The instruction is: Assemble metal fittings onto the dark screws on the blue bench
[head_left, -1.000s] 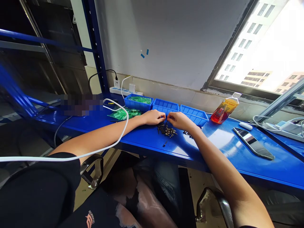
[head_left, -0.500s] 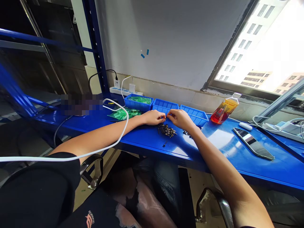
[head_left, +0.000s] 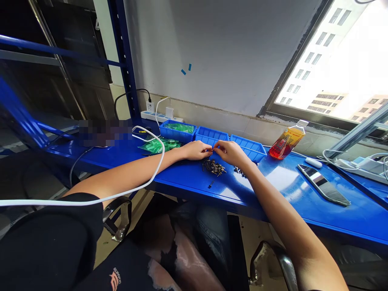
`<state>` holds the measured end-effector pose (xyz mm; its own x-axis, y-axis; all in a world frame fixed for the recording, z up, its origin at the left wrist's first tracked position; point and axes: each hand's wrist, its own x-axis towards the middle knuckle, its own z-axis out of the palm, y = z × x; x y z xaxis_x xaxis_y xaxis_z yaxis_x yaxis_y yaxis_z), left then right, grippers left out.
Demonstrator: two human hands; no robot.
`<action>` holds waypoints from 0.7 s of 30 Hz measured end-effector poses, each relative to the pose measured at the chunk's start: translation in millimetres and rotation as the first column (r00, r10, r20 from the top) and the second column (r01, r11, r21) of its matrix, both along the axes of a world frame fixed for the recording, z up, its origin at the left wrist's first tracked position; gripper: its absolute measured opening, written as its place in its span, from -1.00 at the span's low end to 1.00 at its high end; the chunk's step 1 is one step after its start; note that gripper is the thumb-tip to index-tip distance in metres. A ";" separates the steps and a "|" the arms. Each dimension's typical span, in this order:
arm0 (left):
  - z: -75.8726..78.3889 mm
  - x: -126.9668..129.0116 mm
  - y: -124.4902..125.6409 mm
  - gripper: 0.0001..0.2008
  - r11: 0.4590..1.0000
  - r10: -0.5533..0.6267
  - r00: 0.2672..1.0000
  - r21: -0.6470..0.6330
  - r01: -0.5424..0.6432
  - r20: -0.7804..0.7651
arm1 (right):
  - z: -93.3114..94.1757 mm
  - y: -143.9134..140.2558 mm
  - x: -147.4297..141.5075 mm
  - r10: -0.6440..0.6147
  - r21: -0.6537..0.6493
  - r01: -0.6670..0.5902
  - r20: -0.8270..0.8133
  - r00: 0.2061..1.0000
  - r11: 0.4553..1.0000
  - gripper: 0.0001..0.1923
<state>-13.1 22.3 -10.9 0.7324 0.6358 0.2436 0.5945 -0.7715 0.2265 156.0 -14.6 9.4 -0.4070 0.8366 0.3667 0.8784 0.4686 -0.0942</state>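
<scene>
Here I have both hands meeting over the blue counter (head_left: 287, 178), fingertips nearly touching. My left hand (head_left: 197, 149) has its fingers drawn together, pinching something tiny and dark; my right hand (head_left: 230, 152) pinches toward the same spot, though I cannot tell what exactly sits between them. Just below the fingertips lies a small pile of dark screws (head_left: 214, 166) on the counter, with a few more (head_left: 239, 171) beside my right wrist and one stray screw (head_left: 210, 184) nearer the front edge.

Behind the hands stand three blue bins in a row. The left bin (head_left: 177, 131) holds green packets; the middle bin (head_left: 211, 135) and the right bin (head_left: 248, 145) show only blue inside from here. More green packets (head_left: 159, 144) lie loose on the counter by the left bin. Off to the right stands a bottle of orange drink (head_left: 286, 140), and a phone (head_left: 323, 185) lies flat.
</scene>
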 end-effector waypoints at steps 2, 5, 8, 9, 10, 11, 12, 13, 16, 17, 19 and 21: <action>-0.4 0.2 0.0 -0.73 1.000 -0.013 1.000 0.006 0.013 0.014 | 0.3 -1.1 -0.4 -0.002 -0.017 0.002 0.010 1.000 1.000 -0.85; -1.0 0.3 0.2 -0.74 1.000 -0.026 0.999 0.010 0.025 0.029 | 0.8 -2.6 -1.1 0.006 -0.037 -0.005 0.020 1.000 0.999 -0.84; -1.3 0.2 0.5 -0.74 0.999 -0.031 0.999 0.008 0.031 0.035 | 1.0 -3.4 -1.5 0.007 -0.041 -0.006 0.029 1.000 0.999 -0.83; -1.3 0.2 0.6 -0.74 0.999 -0.032 0.999 0.009 0.032 0.036 | 1.2 -3.5 -1.5 0.004 -0.042 -0.002 0.031 1.000 0.999 -0.83; -1.3 0.1 0.7 -0.74 0.999 -0.032 0.999 0.010 0.032 0.035 | 1.3 -3.6 -1.6 -0.001 -0.044 0.002 0.033 0.999 0.999 -0.83; -1.3 0.1 0.8 -0.74 0.999 -0.032 0.999 0.010 0.031 0.034 | 1.5 -3.8 -1.6 -0.003 -0.049 0.005 0.034 0.999 0.999 -0.82; -1.2 0.1 0.8 -0.73 0.999 -0.031 0.999 0.010 0.031 0.032 | 1.7 -4.0 -1.7 -0.005 -0.052 0.006 0.035 0.999 0.999 -0.82; -1.0 0.1 0.7 -0.73 0.999 -0.030 0.999 0.010 0.030 0.029 | 2.0 -4.2 -1.8 -0.005 -0.054 0.007 0.038 0.999 0.998 -0.81; -0.3 0.3 0.3 -0.72 1.000 -0.029 0.999 0.012 0.029 0.021 | 2.5 -4.8 -2.1 -0.004 -0.055 0.006 0.047 0.999 0.998 -0.80; -0.1 0.4 0.1 -0.72 1.000 -0.027 0.999 0.012 0.027 0.020 | 2.6 -4.9 -2.1 -0.003 -0.056 0.006 0.049 0.999 0.998 -0.80; 0.1 0.5 0.0 -0.72 1.000 -0.021 1.000 0.010 0.021 0.017 | 2.6 -4.7 -2.2 -0.003 -0.059 0.006 0.052 0.999 0.998 -0.80; -0.3 0.5 0.2 -0.73 1.000 -0.014 1.000 0.007 0.014 0.013 | 2.4 -4.1 -2.2 -0.005 -0.058 0.008 0.055 0.998 0.998 -0.80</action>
